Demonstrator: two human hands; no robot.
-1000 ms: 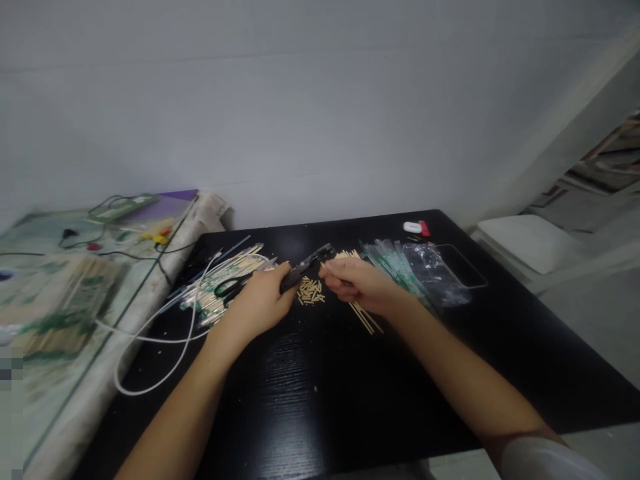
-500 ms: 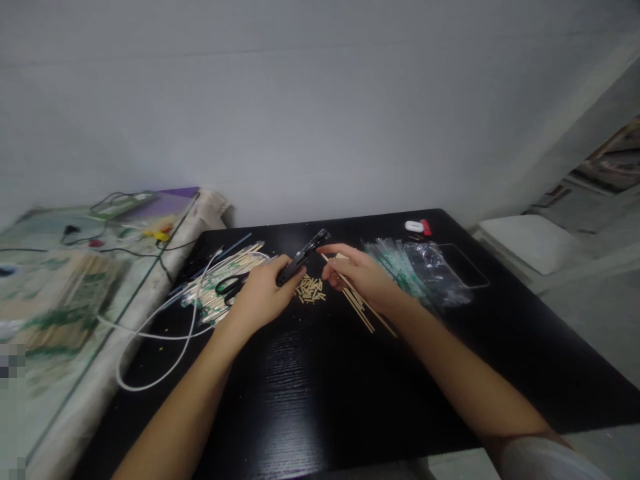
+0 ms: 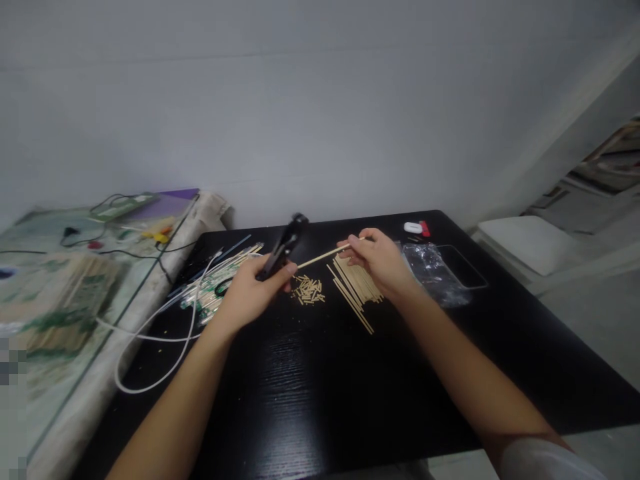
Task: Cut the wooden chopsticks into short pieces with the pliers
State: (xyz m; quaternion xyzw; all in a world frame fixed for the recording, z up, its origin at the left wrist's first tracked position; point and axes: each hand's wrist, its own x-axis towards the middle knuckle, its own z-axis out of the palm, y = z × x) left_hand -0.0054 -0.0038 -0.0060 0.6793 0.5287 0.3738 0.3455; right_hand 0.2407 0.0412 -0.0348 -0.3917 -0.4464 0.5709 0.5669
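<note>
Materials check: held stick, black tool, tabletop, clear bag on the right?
Stick: probably bamboo or wood, unpainted; pale tan.
Black tool: plastic or coated metal, can't tell; dark, blurred head.
Tabletop: glossy black, perhaps wood veneer or laminate; grain-like lines in the reflection.
Clear bag: likely thin plastic film; see-through, crinkled glints.

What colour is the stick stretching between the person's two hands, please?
The stick is pale yellowish tan; it shows best in the head view.
</note>
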